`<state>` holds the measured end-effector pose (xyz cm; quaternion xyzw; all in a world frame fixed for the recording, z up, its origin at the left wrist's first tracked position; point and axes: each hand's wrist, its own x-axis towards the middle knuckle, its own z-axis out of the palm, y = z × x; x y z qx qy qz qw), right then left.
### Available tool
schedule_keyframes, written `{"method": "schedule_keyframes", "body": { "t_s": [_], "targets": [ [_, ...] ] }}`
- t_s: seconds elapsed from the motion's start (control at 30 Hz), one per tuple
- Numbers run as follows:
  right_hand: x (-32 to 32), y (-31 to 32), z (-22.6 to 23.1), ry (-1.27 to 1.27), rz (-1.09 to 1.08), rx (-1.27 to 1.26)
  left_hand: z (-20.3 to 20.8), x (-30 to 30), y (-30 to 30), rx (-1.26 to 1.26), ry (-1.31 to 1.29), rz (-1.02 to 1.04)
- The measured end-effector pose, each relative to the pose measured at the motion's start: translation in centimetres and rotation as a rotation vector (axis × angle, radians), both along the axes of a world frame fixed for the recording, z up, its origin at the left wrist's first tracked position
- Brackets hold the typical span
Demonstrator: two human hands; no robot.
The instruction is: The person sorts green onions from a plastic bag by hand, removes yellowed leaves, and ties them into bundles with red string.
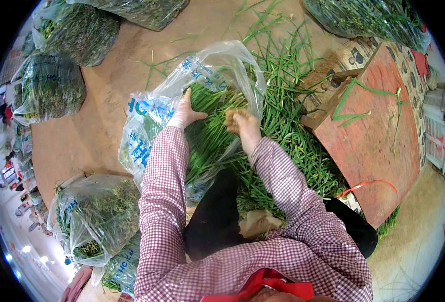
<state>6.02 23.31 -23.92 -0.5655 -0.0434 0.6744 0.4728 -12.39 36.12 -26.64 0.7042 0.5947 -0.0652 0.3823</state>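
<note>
A clear plastic bag (255,70) with blue print lies open in front of me, its mouth spread wide. Long thin green stalks, like garlic chives (210,138), lie bundled inside it, pale ends toward the upper right. At the left of the bundle is my left hand (183,111), thumb and forefinger spread apart against the greens and the bag. My right hand (242,126) is closed, its fingers curled over the right side of the bundle. Whatever sits within those fingers is hidden. Their tips look stained yellowish brown.
Loose green leaves (295,136) heap up right of the bag. Beyond them a reddish wooden board (368,136) leans at a slant, with stray leaves on it. Filled plastic bags of greens (99,211) stand at left; another bag (368,17) lies at the far right.
</note>
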Motion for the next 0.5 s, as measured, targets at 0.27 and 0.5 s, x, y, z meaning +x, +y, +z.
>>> {"method": "schedule_keyframes", "body": {
  "t_s": [0.27, 0.5],
  "targets": [
    [-1.9, -2.8, -3.3, -0.026, -0.075, -0.059, -0.8, 0.4, -5.6, 0.333, -0.006, 0.024],
    [-1.2, -4.1, -2.4, 0.030, -0.008, 0.045, -0.9, 0.7, -11.0, 0.603, -0.020, -0.087]
  ]
}}
